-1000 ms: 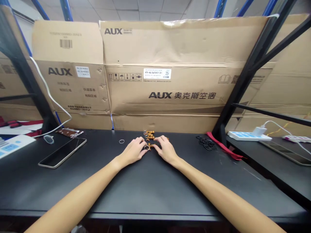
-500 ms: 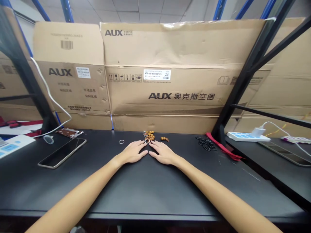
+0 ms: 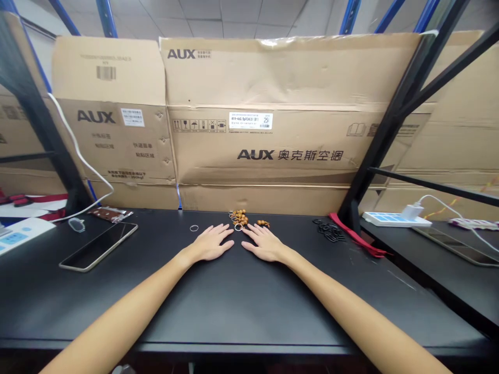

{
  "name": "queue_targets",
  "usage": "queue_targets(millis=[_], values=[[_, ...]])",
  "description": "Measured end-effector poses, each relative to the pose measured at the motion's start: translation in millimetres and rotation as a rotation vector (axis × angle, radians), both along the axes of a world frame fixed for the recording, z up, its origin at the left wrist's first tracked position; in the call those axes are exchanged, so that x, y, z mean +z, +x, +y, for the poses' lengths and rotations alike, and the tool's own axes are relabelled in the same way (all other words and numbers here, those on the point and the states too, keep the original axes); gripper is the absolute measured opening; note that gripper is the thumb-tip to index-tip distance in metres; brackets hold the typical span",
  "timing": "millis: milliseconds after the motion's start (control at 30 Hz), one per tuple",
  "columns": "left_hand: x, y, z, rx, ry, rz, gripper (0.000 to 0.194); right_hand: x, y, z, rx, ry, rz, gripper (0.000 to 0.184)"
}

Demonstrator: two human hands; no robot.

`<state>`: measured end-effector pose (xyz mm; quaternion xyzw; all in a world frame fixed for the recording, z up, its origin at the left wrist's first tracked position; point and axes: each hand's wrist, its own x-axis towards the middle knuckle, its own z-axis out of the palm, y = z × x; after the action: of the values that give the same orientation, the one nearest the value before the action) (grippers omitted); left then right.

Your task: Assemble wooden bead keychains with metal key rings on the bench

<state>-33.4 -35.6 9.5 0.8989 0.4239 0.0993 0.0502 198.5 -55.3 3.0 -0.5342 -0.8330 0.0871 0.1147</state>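
Where the hands lie: near the middle of the bench (image 3: 218, 301), short of its back edge, palms down and apart.
Left hand (image 3: 212, 243): spread wide, thumb out, gripping nothing; nearest to the metal ring (image 3: 238, 230) and, on its outer side, the loose ring (image 3: 194, 231).
Right hand (image 3: 264, 243): equally spread, closed on nothing; fingertips near the metal ring and the small bead piece (image 3: 262, 223); contact cannot be told.
Brown bead cluster (image 3: 240, 217): by the bench's back edge, beyond the gap between the hands, metal ring at its near side.
Bench's left side: phone (image 3: 99, 246), lying flat and slanted.
Bench's right side: pile of black rings (image 3: 331, 230), beside a red strap (image 3: 356, 236).
Back edge: cardboard (image 3: 253, 171) standing upright.
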Motion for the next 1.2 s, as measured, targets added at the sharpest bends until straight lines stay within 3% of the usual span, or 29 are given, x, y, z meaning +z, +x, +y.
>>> queue_targets(millis=[400, 667, 833, 933, 1000, 1100, 1200], values=[[0.0, 2.0, -2.9, 0.004, 0.006, -0.024, 0.058, -4.5, 1.2, 3.0, -0.079, 0.047, 0.018, 0.068], [-1.6, 2.5, -3.6, 0.027, 0.041, -0.035, 0.059, -4.9, -2.2, 1.0, -0.105, 0.222, 0.049, 0.053], [-8.6, 3.0, -0.9, 0.251, 0.165, -0.052, 0.060, -5.3, 0.9, 4.0, -0.170, 0.372, 0.054, 0.035], [-13.2, 3.4, -0.5, 0.391, 0.167, -0.036, 0.066, -5.9, 7.8, 8.9, -0.245, 0.418, 0.044, 0.040], [-14.8, 3.7, -0.9, 0.423, 0.170, -0.027, 0.069, -6.4, 12.6, 12.2, -0.308, 0.354, 0.048, 0.046], [-13.7, 4.5, -2.3, 0.343, 0.217, -0.036, 0.065, -5.9, 15.7, 13.8, -0.323, 0.270, 0.067, 0.044], [-8.4, 6.3, -5.6, 0.138, 0.255, -0.074, 0.053, -4.1, 12.1, 10.4, -0.267, 0.319, 0.069, 0.031]])
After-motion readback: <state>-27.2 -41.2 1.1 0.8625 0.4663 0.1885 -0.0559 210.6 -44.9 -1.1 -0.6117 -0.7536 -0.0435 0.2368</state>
